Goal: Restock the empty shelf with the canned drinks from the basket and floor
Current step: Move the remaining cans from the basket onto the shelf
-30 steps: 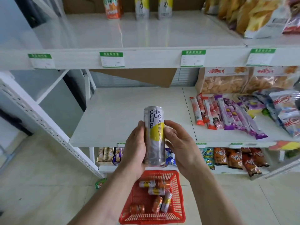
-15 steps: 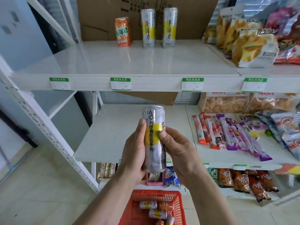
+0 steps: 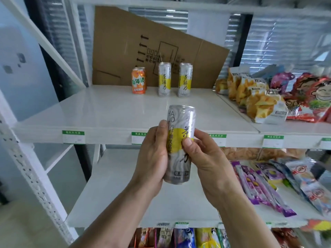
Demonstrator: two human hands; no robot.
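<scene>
Two hands are seen on one tall slim silver can with a yellow band [image 3: 179, 147], held upright in front of the edge of the white upper shelf [image 3: 111, 113]. The left hand [image 3: 154, 158] is wrapped round the can's left side, fingers hidden behind it, thumb laid up along the label. The right hand [image 3: 202, 158] is curled round the right side, thumb pressed on the yellow band. The can is carried clear of any shelf; its base is seen above the white lower shelf [image 3: 116, 190].

At the back of the upper shelf three cans are stood upright: a short orange can [image 3: 138, 80] on the left, then two tall silver-and-yellow cans, one [image 3: 164, 79] in the middle and one [image 3: 186, 80] on the right. They are set near one another but apart, just before a flattened brown cardboard sheet [image 3: 143, 43] leaned against the back.

To the right on the upper level, yellow and red snack bags [image 3: 265, 102] are piled. On the right part of the lower level, purple and white stick-shaped packets [image 3: 259, 187] are laid in a row. Green-topped price tags [image 3: 73, 137] are fixed along the upper shelf's front edge. More coloured packets [image 3: 184, 238] are glimpsed on the level below; their kind cannot be told. A white perforated upright [image 3: 32, 176] is seen slanting down the left side
</scene>
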